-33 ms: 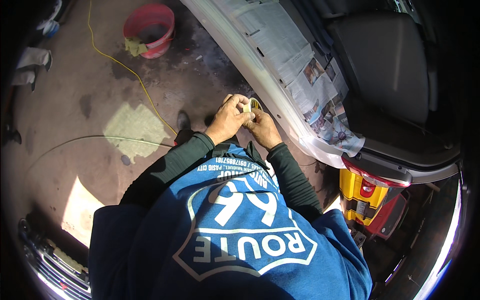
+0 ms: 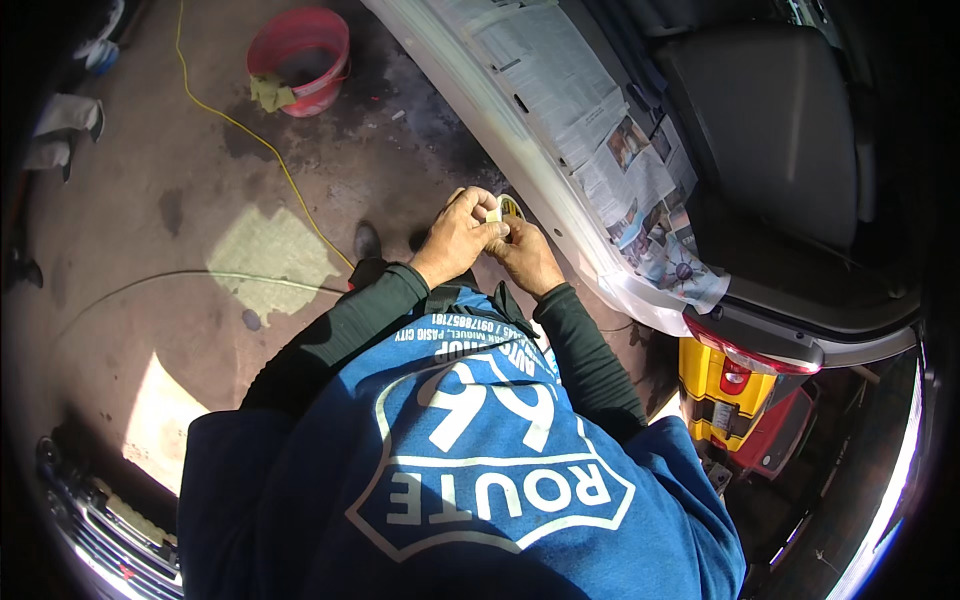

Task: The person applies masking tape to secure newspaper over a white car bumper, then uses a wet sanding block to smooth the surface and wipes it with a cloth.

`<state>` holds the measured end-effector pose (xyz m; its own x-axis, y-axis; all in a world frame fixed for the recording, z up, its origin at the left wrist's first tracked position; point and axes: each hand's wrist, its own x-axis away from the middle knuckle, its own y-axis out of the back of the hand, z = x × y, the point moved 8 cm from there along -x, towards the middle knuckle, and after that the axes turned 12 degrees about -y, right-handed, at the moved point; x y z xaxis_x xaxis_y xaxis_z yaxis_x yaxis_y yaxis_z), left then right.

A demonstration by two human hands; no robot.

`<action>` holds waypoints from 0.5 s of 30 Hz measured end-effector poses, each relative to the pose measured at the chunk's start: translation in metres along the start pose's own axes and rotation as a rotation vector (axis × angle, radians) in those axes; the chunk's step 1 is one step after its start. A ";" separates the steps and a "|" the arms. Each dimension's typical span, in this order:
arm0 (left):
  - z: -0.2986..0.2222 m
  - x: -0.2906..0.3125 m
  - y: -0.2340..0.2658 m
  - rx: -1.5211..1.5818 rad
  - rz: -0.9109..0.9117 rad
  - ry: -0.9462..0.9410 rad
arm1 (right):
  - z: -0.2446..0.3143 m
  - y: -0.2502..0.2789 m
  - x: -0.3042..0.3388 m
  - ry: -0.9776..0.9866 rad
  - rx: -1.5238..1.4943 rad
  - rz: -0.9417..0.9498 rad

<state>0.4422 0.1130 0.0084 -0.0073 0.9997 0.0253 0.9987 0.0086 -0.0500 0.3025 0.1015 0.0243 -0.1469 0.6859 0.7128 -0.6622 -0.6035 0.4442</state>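
In front of my body, a small roll of pale tape point(image 2: 509, 206) with a yellow and dark inner core sits between my two hands. My left hand point(image 2: 460, 237) is closed, its thumb and fingers pinching the roll's left side. From below and to the right, my right hand point(image 2: 529, 258) grips the same roll, its thumb tip close to the left thumb. The fingers partly cover the tape, so a loose end cannot be made out. Just right of the hands runs the sanded, whitish edge of a vehicle's body point(image 2: 541, 198).
Newspaper sheets point(image 2: 565, 85) cover the vehicle's opening, beside a dark seat point(image 2: 765, 130). A red bucket point(image 2: 320, 97) with a yellowish rag point(image 2: 270, 93) stands far left. A yellow cord point(image 2: 262, 143) and a hose point(image 2: 170, 274) cross the floor. A yellow case point(image 2: 702, 385) sits below the taillight point(image 2: 745, 354).
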 end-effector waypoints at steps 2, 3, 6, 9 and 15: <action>-0.003 -0.001 0.002 -0.015 -0.003 -0.068 | 0.003 -0.001 -0.001 0.000 0.037 0.005; -0.004 -0.001 0.002 -0.014 -0.001 -0.103 | 0.005 0.001 -0.002 0.020 0.092 -0.032; 0.007 -0.001 -0.004 -0.058 0.080 -0.001 | 0.002 -0.003 -0.005 -0.018 -0.003 -0.007; 0.005 -0.005 0.002 0.057 -0.052 -0.034 | 0.004 -0.002 -0.008 0.027 0.000 -0.066; -0.002 -0.004 0.005 -0.032 -0.028 -0.052 | 0.002 0.002 -0.008 -0.006 0.071 -0.069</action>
<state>0.4477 0.1087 0.0101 -0.0376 0.9990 -0.0262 0.9991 0.0371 -0.0183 0.3032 0.0941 0.0209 -0.0983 0.7248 0.6819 -0.6170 -0.5820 0.5297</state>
